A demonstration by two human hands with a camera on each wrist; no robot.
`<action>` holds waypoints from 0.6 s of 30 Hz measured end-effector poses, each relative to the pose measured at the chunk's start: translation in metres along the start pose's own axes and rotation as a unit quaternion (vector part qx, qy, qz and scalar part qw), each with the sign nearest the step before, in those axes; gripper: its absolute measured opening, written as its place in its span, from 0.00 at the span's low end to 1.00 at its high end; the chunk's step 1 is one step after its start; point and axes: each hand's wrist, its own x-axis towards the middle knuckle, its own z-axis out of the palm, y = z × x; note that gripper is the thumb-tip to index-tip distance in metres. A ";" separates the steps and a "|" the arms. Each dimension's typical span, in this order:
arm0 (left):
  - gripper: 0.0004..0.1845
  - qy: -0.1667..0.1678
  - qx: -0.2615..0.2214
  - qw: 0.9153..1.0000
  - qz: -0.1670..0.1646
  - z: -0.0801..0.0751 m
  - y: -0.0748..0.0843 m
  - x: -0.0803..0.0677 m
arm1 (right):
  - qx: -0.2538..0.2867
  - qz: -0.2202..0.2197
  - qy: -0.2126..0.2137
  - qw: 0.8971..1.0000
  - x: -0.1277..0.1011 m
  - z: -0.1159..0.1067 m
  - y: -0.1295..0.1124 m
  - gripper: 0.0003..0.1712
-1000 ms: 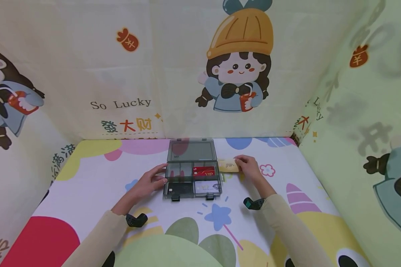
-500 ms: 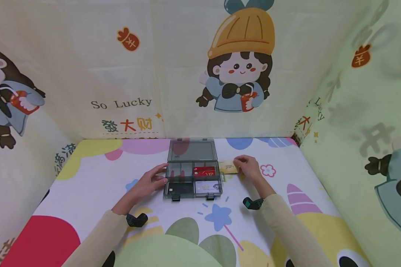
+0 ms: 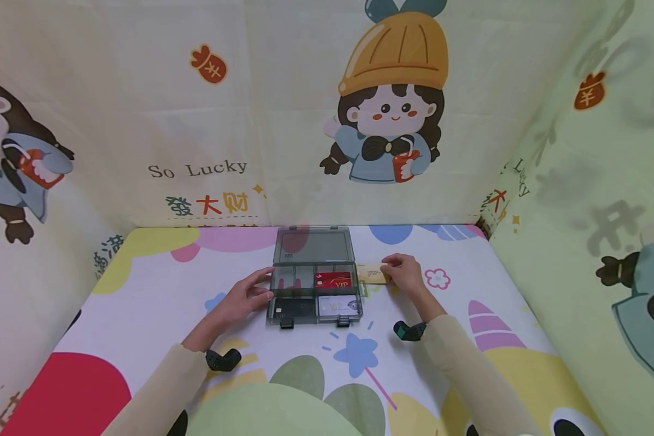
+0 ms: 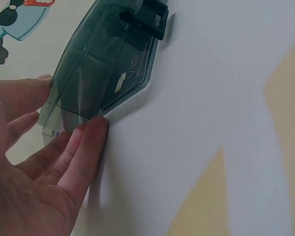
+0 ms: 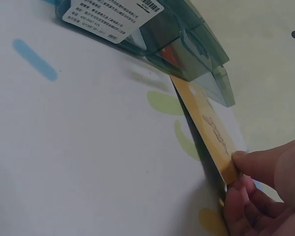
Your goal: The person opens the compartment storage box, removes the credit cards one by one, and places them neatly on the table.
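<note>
A clear grey-tinted plastic box [image 3: 312,293] lies on the table with its lid [image 3: 312,247] raised toward the back. Its lower half shows a red VIP card [image 3: 332,279] at back right, a black card [image 3: 293,309] at front left and a pale VIP card [image 3: 335,305] at front right. My left hand [image 3: 245,297] touches the box's left side with thumb and fingertips, fingers fairly straight. Beside the right wall, my right hand [image 3: 405,272] pinches the outer end of a gold card [image 5: 206,123] between thumb and fingers. The card's other end reaches the box's edge.
The printed cloth [image 3: 196,309] covers the table, and patterned sheets [image 3: 283,121] rise behind and at both sides. Two latches [image 3: 343,322] stick out at the box's front. A label [image 5: 108,17] is on the box's underside. Each wrist wears a black device [image 3: 223,360].
My right hand and wrist have shifted very slightly to the left, and the gold card's tilt has altered a little. My left hand and the box look the same.
</note>
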 end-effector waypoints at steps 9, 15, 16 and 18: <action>0.33 0.002 -0.006 1.000 -0.014 0.001 0.002 -0.001 | -0.012 0.013 -0.005 1.000 0.000 0.003 -0.005 0.16; 0.32 0.008 0.001 1.000 -0.017 0.001 0.002 -0.001 | -0.004 0.007 0.009 1.000 0.001 0.003 -0.006 0.15; 0.32 0.008 0.002 1.000 -0.017 0.001 0.002 -0.001 | -0.001 0.008 0.009 1.000 0.000 0.002 -0.007 0.15; 0.33 0.007 0.001 1.000 -0.016 0.001 0.002 -0.001 | 0.005 0.010 0.011 1.000 0.000 0.002 -0.008 0.15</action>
